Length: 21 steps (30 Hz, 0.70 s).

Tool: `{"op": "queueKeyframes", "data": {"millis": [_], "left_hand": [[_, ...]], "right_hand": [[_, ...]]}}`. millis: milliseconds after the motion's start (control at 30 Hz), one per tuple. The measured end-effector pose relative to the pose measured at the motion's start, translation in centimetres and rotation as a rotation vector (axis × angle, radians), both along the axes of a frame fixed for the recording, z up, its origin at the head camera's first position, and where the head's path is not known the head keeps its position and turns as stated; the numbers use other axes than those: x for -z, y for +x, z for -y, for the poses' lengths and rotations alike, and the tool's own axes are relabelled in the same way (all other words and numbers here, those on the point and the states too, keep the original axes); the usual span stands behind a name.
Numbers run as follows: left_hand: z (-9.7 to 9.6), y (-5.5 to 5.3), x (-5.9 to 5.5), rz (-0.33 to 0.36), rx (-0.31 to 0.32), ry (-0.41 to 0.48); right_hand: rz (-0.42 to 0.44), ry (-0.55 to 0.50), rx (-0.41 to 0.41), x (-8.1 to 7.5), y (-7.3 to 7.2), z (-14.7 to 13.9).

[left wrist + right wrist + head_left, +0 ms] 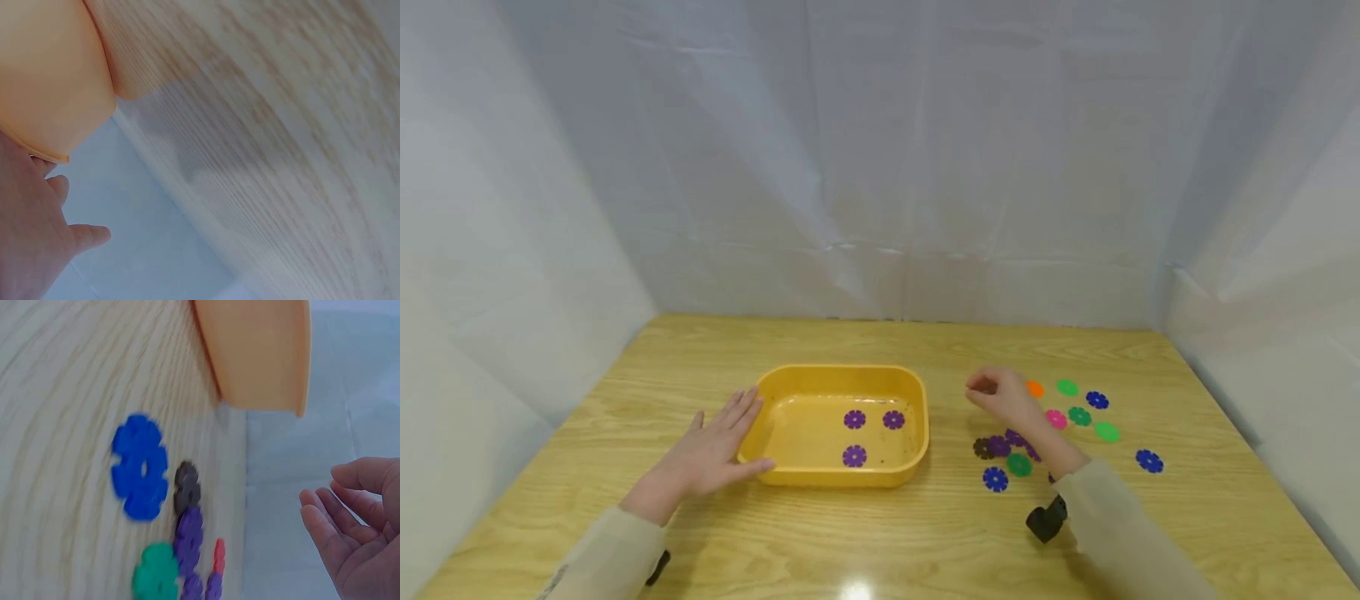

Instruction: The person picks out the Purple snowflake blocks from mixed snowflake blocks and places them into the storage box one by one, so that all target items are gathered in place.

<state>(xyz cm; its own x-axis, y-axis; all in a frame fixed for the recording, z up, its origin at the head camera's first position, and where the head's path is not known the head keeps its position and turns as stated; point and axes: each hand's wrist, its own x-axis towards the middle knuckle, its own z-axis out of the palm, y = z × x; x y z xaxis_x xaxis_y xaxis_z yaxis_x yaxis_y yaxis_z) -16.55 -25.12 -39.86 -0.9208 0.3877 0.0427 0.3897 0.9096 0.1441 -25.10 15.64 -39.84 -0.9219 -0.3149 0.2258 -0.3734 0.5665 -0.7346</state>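
A yellow plastic tub [842, 477] stands mid-table with three purple snowflake discs [854, 456] lying flat in it. My left hand [711, 454] rests on the tub's left rim, its fingers extended and the thumb by the near corner. In the left wrist view, the fingers [59, 187] show beside the tub wall [56, 75]. To the tub's right, my right hand [1007, 398] hovers above the table, fingers loosely bent. The right wrist view shows a gap between its thumb and fingertips [315, 506], with nothing held. Under that forearm lie several overlapping purple discs [189, 540], partly hidden.
Around the right forearm lie a brown disc [983, 448], green discs [1018, 464], blue discs [996, 479], a pink disc [1056, 418] and an orange disc [1035, 389]. Another blue disc [1149, 461] sits farther right. White sheeting [880, 167] walls the wooden table [775, 542] behind and at both sides.
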Motion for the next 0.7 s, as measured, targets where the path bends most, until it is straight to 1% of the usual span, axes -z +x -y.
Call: {"op": "queueKeyframes", "data": {"millis": [133,300,400,500,700], "left_hand": [[0.0,0.0,0.0,-0.001,0.002,-0.003],[-0.1,0.1,-0.1,-0.007,0.003,-0.001],[-0.1,0.1,-0.1,-0.001,-0.002,-0.003],[-0.1,0.1,0.0,-0.001,-0.003,-0.007],[-0.1,0.0,0.0,-0.004,-0.003,-0.013]], "right_hand": [[0.049,0.014,0.036,0.7,-0.3,-1.5],[0.087,0.052,0.08,1.0,-0.5,-3.0],[0.111,0.07,0.092,1.2,-0.6,-3.8],[0.115,0.088,0.092,1.2,-0.7,-4.5],[0.143,0.128,0.1,1.3,-1.1,-5.1]]}}
